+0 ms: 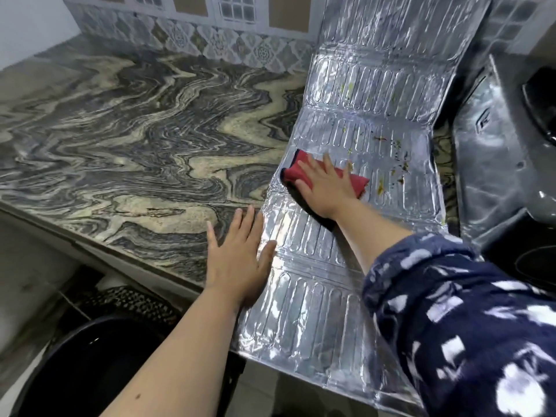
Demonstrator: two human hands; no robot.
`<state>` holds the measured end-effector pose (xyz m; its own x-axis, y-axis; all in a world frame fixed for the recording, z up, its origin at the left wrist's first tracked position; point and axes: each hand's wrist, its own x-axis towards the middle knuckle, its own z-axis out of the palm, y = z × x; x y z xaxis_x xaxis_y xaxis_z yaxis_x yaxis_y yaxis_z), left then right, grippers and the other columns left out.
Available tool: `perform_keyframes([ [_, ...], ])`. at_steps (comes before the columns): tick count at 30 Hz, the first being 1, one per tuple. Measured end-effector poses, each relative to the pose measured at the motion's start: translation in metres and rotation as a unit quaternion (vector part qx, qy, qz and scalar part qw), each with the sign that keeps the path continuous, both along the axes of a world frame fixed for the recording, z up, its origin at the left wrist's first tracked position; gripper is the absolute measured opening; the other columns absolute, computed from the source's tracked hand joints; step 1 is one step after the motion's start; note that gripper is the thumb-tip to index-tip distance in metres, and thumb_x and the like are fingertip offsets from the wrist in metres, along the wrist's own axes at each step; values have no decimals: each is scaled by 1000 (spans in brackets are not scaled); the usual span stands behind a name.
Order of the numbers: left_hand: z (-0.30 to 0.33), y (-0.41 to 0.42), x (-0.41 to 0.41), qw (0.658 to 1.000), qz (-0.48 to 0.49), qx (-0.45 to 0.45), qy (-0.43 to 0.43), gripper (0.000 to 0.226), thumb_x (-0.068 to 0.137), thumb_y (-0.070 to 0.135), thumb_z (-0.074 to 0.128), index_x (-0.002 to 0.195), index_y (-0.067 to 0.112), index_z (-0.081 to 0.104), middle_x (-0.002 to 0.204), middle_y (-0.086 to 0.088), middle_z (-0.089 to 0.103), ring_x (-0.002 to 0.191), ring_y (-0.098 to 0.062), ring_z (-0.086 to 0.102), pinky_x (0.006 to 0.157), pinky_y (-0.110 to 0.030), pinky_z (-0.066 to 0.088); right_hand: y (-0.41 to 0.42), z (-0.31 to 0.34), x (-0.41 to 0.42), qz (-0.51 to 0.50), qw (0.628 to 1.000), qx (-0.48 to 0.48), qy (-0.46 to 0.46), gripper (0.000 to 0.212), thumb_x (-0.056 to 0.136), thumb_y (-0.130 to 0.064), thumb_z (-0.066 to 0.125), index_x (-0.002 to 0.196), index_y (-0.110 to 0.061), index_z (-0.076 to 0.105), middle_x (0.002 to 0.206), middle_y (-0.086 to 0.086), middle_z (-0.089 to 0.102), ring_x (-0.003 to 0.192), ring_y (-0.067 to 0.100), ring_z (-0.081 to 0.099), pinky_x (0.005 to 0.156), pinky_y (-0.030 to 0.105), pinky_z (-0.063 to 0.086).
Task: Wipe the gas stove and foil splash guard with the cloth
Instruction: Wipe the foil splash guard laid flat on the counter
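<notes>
The foil splash guard (355, 121) lies unfolded flat across the marble counter, its far panel leaning up against the wall. Brown and yellow food specks dot its middle panels on the right. My right hand (326, 186) presses flat, fingers straight, on a red cloth with a dark edge (293, 171) on the foil's middle. My left hand (237, 260) rests flat with straight fingers on the foil's left edge, partly on the counter. The gas stove (496, 139) sits at the right edge, steel top with a black burner grate.
The marble-patterned counter (135, 139) stretches to the left, backed by patterned wall tiles (192, 37). Below the counter's front edge stand a dark bucket (81, 365) and a woven item (132, 302). A black pan rim (535, 266) shows at the right.
</notes>
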<state>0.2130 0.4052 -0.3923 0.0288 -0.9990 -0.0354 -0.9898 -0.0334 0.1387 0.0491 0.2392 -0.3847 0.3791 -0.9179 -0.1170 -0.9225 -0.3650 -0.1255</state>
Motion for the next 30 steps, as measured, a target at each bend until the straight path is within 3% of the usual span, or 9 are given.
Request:
perform_keyframes([
  [6,0,12,26,999,-25,8,-41,74,83,56,-11,151,27,-6,158,14,-12,146,-8,-11,115,-54,-12,74,-5,20,102,994,-23,-37,56,98,-53,18,151,-34,12,161,-10,0,148,18,-8,116,56,-9],
  [10,0,21,35,999,-16,3,-30,72,86,58,-11,151,29,-4,157,16,-11,146,-8,-13,115,-55,-13,68,0,13,149,988,-20,-38,58,97,-55,23,150,-36,12,160,-12,3,148,14,-5,115,52,-10],
  [14,-1,22,33,1000,-10,-5,-29,78,80,61,-21,150,30,-5,154,18,-15,145,-7,-15,114,-53,-15,13,-1,-8,52,998,-15,-33,59,97,-56,19,151,-33,11,161,-8,3,149,18,-5,115,56,-8],
  [17,-2,21,32,1000,-5,-9,-17,74,85,61,-11,151,30,-1,155,17,-10,146,-8,-11,115,-55,-11,-1,-1,-8,-17,1000,-7,-9,60,97,-56,15,152,-32,9,161,-7,0,148,19,-7,115,56,-10],
  [24,-4,19,30,999,-5,6,-38,76,81,58,-13,151,30,0,159,16,-7,147,-9,-9,115,-58,-7,116,2,12,53,997,13,-60,56,97,-55,17,150,-37,11,160,-12,-3,148,16,-12,115,56,-11],
  [30,-2,19,32,999,-13,10,-36,69,89,57,-10,151,30,-1,159,14,-7,147,-9,-10,115,-58,-8,169,2,-59,39,999,-2,-20,67,86,-64,5,149,-41,9,159,-16,0,148,12,-6,118,49,-5],
])
